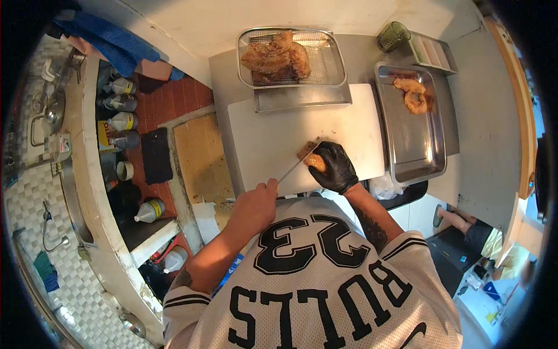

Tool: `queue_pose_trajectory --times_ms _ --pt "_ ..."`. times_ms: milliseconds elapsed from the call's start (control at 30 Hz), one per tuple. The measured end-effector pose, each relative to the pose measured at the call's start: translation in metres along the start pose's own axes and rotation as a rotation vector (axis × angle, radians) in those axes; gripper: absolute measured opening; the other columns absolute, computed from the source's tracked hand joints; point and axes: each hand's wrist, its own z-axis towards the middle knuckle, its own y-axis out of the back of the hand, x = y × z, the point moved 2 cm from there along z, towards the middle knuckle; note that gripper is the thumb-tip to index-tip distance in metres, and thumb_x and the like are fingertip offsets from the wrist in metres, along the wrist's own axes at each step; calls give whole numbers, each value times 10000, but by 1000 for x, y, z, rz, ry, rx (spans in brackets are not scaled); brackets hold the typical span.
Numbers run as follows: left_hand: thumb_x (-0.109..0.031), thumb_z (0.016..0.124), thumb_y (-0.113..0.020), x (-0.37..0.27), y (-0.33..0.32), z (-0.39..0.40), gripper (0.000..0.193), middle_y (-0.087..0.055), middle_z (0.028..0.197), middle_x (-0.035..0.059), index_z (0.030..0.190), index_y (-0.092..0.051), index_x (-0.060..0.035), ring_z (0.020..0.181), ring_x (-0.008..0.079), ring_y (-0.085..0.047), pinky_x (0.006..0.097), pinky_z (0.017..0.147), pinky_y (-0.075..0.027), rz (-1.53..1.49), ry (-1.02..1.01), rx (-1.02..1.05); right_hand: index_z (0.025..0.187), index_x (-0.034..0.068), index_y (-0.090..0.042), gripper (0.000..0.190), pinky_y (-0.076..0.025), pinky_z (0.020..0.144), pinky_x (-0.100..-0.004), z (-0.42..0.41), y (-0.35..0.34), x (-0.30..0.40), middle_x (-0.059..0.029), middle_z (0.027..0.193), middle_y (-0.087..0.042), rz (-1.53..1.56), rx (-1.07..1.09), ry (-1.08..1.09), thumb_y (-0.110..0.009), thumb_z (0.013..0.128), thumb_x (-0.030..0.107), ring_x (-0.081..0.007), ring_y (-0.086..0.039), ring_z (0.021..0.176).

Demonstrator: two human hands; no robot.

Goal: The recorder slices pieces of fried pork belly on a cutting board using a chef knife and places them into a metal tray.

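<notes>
My left hand (255,207), bare, grips the handle of a kitchen knife. The knife's thin blade (294,167) slants up to the right across a piece of browned fried meat (314,162). My right hand (335,168), in a black glove, holds that piece down on a white cutting board (257,144), fingers curled over its right side. A darker brown portion (305,150) of the food shows on the far side of the blade; whether it is fully severed I cannot tell. A few crumbs lie just beyond.
Large fried pieces (274,56) sit in a wire-mesh basket (331,54) over a metal tray (303,100). A deep steel tray (412,144) on the right holds smaller fried pieces (415,102). Behind it is a green glass (393,37). Plastic jugs (123,121) line a left shelf. Another person's leg (455,218) shows at right.
</notes>
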Motion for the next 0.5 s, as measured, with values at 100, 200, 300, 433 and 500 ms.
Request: queue_pose_trajectory --times_ms 100,200,300,433,500 --pt "-203 1039 -485 -6 7 2 220 -700 1002 254 1159 -478 -18 907 445 -697 558 803 -539 56 -12 35 1188 40 -612 489 -496 969 -486 1 2 0 -215 1196 -598 -4 43 -29 -804 756 163 -409 -587 1109" --pt "-203 1037 -488 -10 0 23 218 -706 926 257 1148 -468 -16 882 443 -699 563 782 -538 65 -27 62 1192 33 -599 504 -496 961 -494 -7 -8 -10 -216 1189 -593 93 -40 -82 -807 754 173 -416 -584 1103" --pt "-209 1040 -485 -3 -34 70 216 -702 890 263 1138 -459 -19 873 452 -694 575 766 -531 15 -76 -34 1185 35 -594 518 -490 966 -503 -11 -10 -10 -215 1180 -594 80 -10 -87 -818 747 198 -424 -582 1101" --pt "-209 1031 -468 -12 -40 102 200 -695 836 252 1115 -468 -28 823 459 -690 579 726 -523 -30 -138 -151 1177 41 -598 534 -486 969 -507 -11 -4 -2 -216 1178 -593 73 20 -56 -836 734 220 -428 -578 1103" --pt "-224 1038 -478 -13 -34 101 214 -696 873 261 1120 -459 -27 851 461 -687 580 741 -522 -16 -152 -110 1189 45 -601 567 -485 967 -505 -15 -13 -7 -216 1190 -596 -8 -29 -103 -854 719 237 -422 -576 1113"
